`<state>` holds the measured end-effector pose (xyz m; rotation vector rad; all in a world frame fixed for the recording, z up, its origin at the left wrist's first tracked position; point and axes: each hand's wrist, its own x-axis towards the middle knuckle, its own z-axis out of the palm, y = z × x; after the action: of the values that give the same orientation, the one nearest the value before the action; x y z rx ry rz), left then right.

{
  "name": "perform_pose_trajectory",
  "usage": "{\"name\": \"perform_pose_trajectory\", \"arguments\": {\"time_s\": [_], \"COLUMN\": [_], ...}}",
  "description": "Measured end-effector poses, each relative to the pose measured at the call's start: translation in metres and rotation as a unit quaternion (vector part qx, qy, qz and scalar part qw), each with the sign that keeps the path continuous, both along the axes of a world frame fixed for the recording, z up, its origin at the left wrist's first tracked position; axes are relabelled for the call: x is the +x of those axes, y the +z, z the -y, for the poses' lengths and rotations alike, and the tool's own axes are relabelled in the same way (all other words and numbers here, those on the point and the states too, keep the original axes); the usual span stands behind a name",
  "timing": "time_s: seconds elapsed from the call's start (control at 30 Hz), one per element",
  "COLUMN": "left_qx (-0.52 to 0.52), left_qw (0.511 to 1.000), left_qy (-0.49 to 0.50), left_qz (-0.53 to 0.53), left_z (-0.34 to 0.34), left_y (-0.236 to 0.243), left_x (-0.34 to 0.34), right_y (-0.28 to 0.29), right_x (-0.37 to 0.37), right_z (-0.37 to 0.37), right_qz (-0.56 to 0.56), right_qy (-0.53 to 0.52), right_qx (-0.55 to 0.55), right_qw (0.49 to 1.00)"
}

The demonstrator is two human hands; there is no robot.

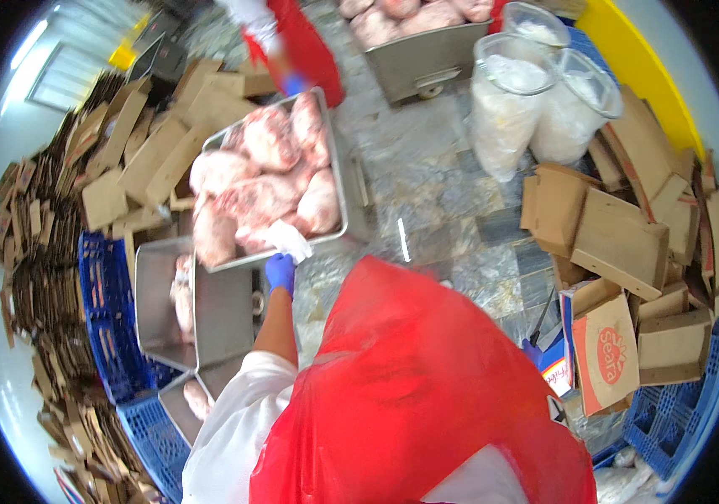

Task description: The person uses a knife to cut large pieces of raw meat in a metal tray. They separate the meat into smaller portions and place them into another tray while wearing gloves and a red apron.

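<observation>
My left hand point(280, 274), in a blue glove, is closed on a crumpled white sheet point(290, 240), thin plastic or cloth, at the near rim of a metal bin. That bin point(338, 168) is heaped with large pale-pink pieces of meat point(259, 202), and the sheet lies against the nearest ones. To the right, beyond my red apron point(427, 386), a little of my right hand point(532, 350) shows, also blue-gloved. A thin dark blade, seemingly a knife point(546, 312), rises from it. The apron hides most of that hand.
Left stand smaller metal bins point(162, 311) with some meat, blue plastic crates point(99, 294) and stacked flattened cardboard point(49, 336). At right are opened cartons point(620, 239) and clear bag-lined containers point(506, 109). Another person in a red apron point(309, 50) touches the bin's far edge; a meat-filled cart point(422, 63) stands behind.
</observation>
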<state>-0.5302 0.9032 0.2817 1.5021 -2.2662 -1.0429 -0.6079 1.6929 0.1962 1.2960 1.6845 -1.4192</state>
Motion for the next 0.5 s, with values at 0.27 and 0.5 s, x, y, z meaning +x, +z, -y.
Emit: {"name": "perform_pose_trajectory", "arguments": {"time_s": [0.27,0.5], "left_qx": [0.048,0.289], "left_qw": [0.967,0.883], "left_qy": [-0.23,-0.333], "left_qz": [-0.103,-0.16], "left_z": [-0.082,-0.238], "left_y": [0.007,0.033], "left_x": [-0.287,-0.604], "right_y": [0.042,-0.027], "right_x": [-0.033,0.1], "right_z": [0.004,0.026], "right_qz": [-0.067,0.017], "right_qy": [-0.146,-0.133], "right_qx": [0.041,0.178], "right_qw": [0.986,0.975]}}
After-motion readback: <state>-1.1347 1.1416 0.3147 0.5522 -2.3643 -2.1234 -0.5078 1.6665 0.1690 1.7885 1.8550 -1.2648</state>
